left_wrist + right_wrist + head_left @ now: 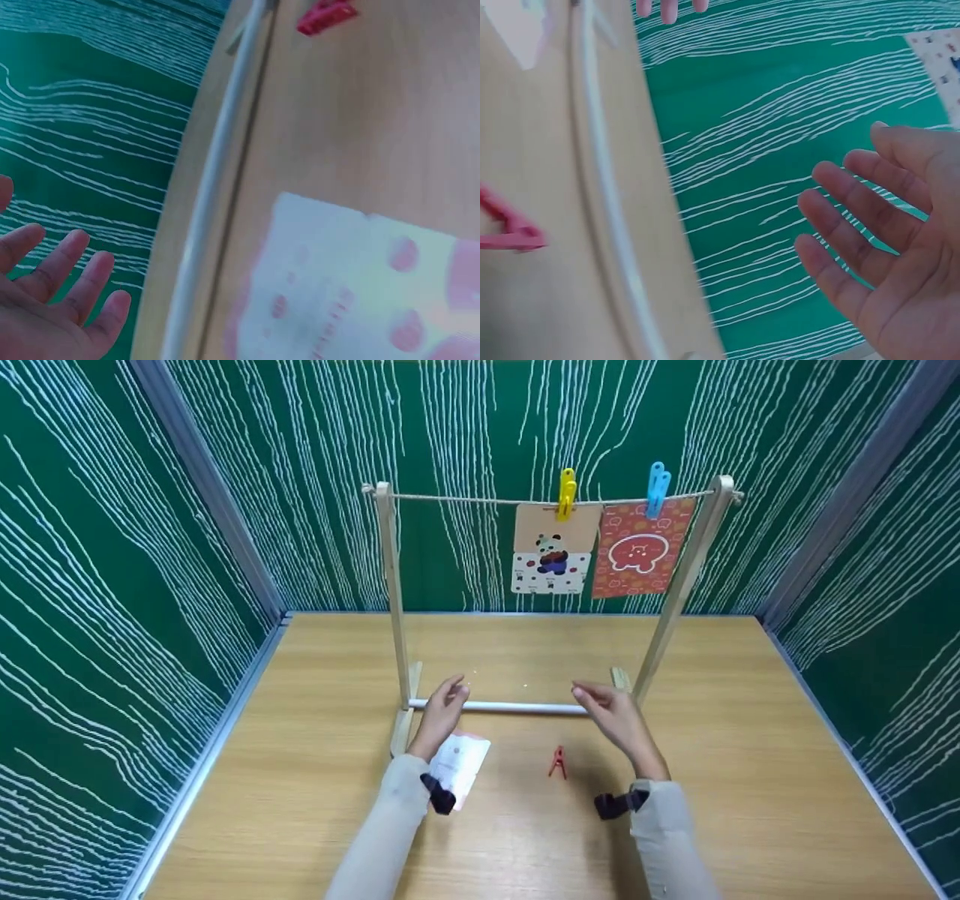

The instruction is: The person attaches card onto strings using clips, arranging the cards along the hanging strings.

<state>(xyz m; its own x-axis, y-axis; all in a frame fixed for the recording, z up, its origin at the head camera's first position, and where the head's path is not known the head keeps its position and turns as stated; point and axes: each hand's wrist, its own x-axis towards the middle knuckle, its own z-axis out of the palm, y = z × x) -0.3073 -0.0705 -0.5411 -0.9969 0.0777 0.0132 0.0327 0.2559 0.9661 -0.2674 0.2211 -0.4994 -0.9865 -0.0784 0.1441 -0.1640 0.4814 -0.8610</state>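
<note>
Pale sleeves (379, 832) reach forward from the near edge. Beyond them, green walls (315, 540) streaked with wavy white lines rise around a wooden desk (757, 765). On it stands a wooden rack (396, 607), its two posts joined by a white bar (525, 708) low down and a string (457, 500) along the top. Toward the string's right end hang two cards side by side: a red card (640, 555) with a cartoon animal, next to the right post, and a panda card (551, 559) to its left. Another card, a white card (466, 761) with pink spots, lies on the desk on the near side of the bar, partly behind the left wrist in the head view. Raised above the desk, the left hand (442, 709) has its fingers extended and spread; the right hand (616, 720), near the right post, has loosely bent fingers with gaps between them. A blue clip (658, 491) grips the red card, a yellow clip (566, 495) the panda card, and a red clip (558, 763) sits on the desk, between the two wrists.
</note>
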